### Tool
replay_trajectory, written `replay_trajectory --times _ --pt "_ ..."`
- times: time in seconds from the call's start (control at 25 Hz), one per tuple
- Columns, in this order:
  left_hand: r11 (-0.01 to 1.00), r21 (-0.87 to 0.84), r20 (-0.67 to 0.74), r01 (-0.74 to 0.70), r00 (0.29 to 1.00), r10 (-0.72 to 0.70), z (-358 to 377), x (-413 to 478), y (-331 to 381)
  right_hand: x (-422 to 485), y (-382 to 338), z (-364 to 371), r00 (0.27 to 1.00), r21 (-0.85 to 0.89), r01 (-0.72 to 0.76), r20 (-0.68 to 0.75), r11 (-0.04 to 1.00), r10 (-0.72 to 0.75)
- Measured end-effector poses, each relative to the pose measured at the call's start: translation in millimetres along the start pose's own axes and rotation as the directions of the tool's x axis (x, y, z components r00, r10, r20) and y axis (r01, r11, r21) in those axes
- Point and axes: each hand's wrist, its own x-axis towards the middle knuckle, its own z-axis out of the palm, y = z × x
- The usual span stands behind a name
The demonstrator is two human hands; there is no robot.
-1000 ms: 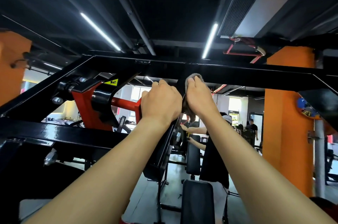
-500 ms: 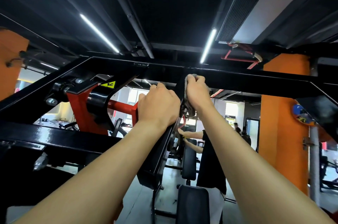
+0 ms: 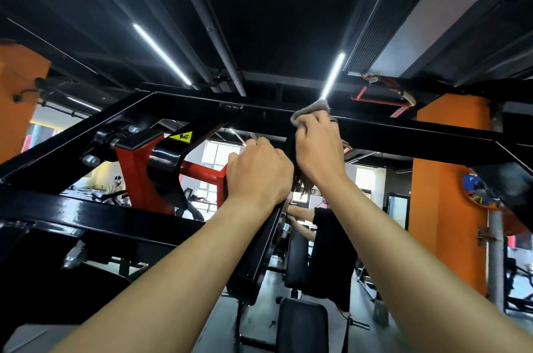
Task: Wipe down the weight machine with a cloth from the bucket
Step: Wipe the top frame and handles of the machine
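Note:
The weight machine is a black steel frame (image 3: 184, 110) with a red pivot arm (image 3: 135, 168), seen from below at arm's length. A grey cloth (image 3: 310, 110) is bunched against the top crossbar where an upright black bar meets it. My right hand (image 3: 317, 150) grips the cloth and presses it on that joint. My left hand (image 3: 256, 173) is curled round the upright black bar just below and to the left. No bucket is in view.
A black padded seat (image 3: 302, 323) stands below. A person in black (image 3: 331, 251) stands beyond the bar. Orange pillars (image 3: 447, 179) rise at right and far left. A yellow warning sticker (image 3: 181, 137) marks the pivot.
My right hand has slid the cloth up the upright bar to the top crossbar. My left hand keeps its hold on the bar.

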Motion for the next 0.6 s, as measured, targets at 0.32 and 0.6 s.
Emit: replay_trajectory --times 0.32,0.6 --pt "0.998 -0.069 -0.020 -0.007 1.000 0.006 -2 -2 0 45 -7 -12 0.895 -0.302 0.306 0.414 0.903 -0.165" --pt "0.992 -0.126 -0.027 0.019 0.999 -0.022 -6 -2 1 30 -16 -12 0.854 -0.167 0.281 0.493 0.945 -0.167"
